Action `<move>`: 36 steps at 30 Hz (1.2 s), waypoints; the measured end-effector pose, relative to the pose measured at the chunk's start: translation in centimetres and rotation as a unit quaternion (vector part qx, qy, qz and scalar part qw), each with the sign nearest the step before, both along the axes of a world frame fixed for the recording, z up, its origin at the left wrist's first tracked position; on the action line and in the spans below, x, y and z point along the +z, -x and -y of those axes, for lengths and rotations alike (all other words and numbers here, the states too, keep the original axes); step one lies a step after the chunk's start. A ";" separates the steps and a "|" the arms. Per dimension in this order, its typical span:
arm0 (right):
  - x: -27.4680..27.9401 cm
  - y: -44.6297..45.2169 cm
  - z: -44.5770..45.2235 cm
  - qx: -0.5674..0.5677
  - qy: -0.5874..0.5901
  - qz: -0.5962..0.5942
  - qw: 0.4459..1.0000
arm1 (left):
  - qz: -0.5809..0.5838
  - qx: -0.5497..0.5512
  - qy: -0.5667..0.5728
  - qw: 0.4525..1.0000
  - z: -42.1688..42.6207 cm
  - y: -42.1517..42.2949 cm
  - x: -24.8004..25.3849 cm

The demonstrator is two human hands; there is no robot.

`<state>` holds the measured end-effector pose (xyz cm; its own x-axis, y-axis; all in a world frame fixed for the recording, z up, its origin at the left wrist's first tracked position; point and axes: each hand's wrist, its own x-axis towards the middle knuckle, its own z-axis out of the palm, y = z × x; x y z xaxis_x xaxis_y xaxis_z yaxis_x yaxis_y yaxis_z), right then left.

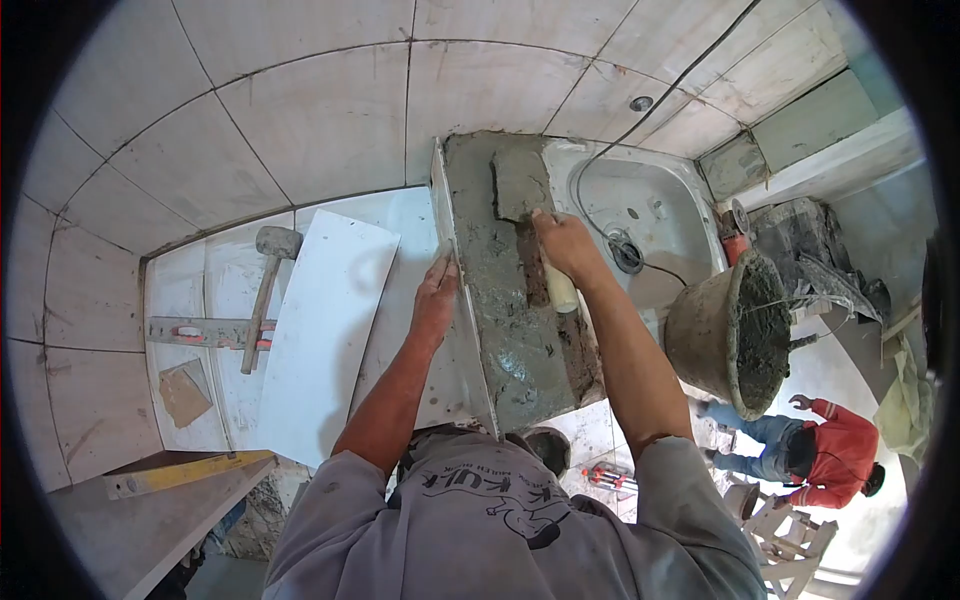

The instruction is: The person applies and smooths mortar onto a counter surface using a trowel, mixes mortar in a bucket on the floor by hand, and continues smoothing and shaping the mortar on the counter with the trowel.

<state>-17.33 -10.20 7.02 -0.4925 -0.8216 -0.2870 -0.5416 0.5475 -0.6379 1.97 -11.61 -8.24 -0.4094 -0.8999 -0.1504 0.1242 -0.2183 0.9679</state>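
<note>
My right hand point(567, 246) is wrapped around a trowel point(561, 290), whose pale handle sticks out below the fist. The trowel's mortar-coated blade point(522, 186) lies against wet grey mortar point(485, 270) spread along a narrow ledge. My left hand point(437, 290) rests with stretched fingers against a thin upright tile edging point(463, 300) on the left side of that mortar. Dark brick-like patches show through the mortar below the trowel.
Left of me lie a loose white tile point(325, 320), a mallet point(268, 290), a spirit level point(185, 331) and a broken tile piece point(186, 393). At right are a sink point(650, 190) with a cable and a mortar bucket point(705, 335). A person in red point(835, 450) is beyond.
</note>
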 end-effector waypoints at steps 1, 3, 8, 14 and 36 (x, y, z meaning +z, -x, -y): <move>0.7 -0.5 0.3 -0.016 -0.015 0.033 0.999 | -0.005 -0.001 -0.012 1.000 0.0 0.0 -0.2; -1.1 0.0 1.3 0.000 -0.027 -0.004 1.000 | -0.008 0.000 -0.025 1.000 0.0 0.0 -0.6; -4.4 0.0 2.3 0.119 0.003 0.004 0.993 | 0.040 -0.005 0.017 0.999 0.3 -0.3 -0.6; 0.2 -7.2 1.0 0.227 -0.046 -0.014 0.973 | 0.048 -0.011 0.013 0.999 0.5 -0.4 -1.7; 1.5 -2.2 6.4 0.005 -0.086 0.154 0.984 | 0.079 -0.021 0.048 0.995 0.4 -0.7 0.5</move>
